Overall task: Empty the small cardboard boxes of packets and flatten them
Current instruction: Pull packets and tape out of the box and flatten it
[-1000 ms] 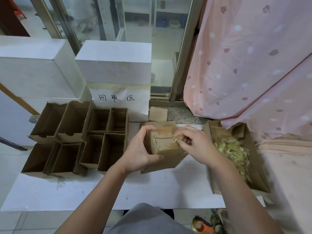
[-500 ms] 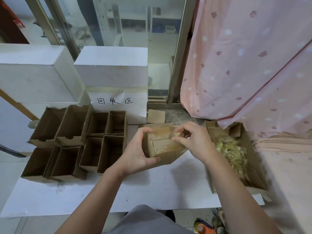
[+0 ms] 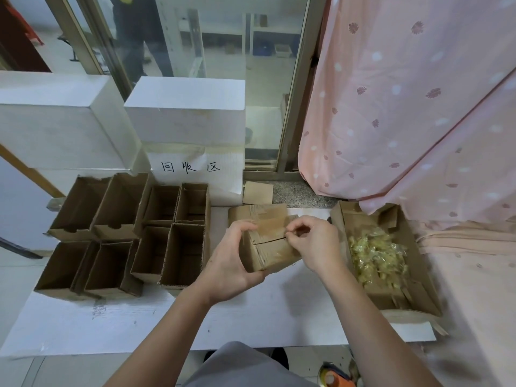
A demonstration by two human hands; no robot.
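Note:
A small closed cardboard box (image 3: 272, 251) stands tilted on the white table (image 3: 251, 317) in front of me. My left hand (image 3: 233, 265) grips its left side, thumb below and fingers over the top edge. My right hand (image 3: 314, 243) pinches the tape strip at the box's top right corner. To the right lies a larger open cardboard box (image 3: 418, 298) holding a heap of clear yellowish packets (image 3: 375, 254).
Several empty open small boxes (image 3: 134, 236) stand in rows at the left. Behind them are white foam blocks (image 3: 185, 111) and a handwritten paper sign (image 3: 191, 167). A pink curtain (image 3: 405, 107) hangs at the right. A loose cardboard piece (image 3: 258, 192) lies behind the held box.
My right hand's pinch has shifted along the top of the box. My left hand keeps its grip and the box stays in place.

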